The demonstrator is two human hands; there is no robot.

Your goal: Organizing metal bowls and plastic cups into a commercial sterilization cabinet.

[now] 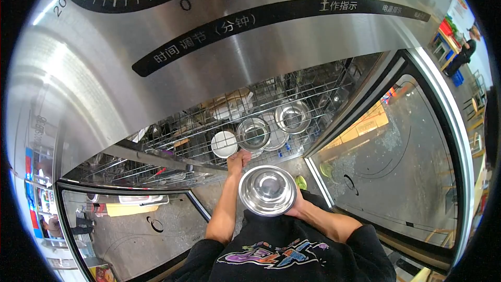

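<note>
A stainless steel bowl (267, 191) is in my right hand (298, 205), gripped at its right side in front of my chest. My left hand (238, 160) reaches to the front of the wire rack (203, 125) inside a steel cabinet. Its fingers are curled near a white bowl (224, 144) and a second steel bowl (253, 134); whether they hold anything is hidden by the hand. Another steel bowl (292, 116) sits farther right, beside a clear round dish (276, 135). Wires cross in front of these dishes.
Glass doors stand swung out on the left (133, 227) and right (391, 172). The cabinet's steel front (274, 43), with a dial and printed writing, overhangs the rack. A yellow-green shoe (300, 182) shows below. A person (465, 53) stands far right near a table.
</note>
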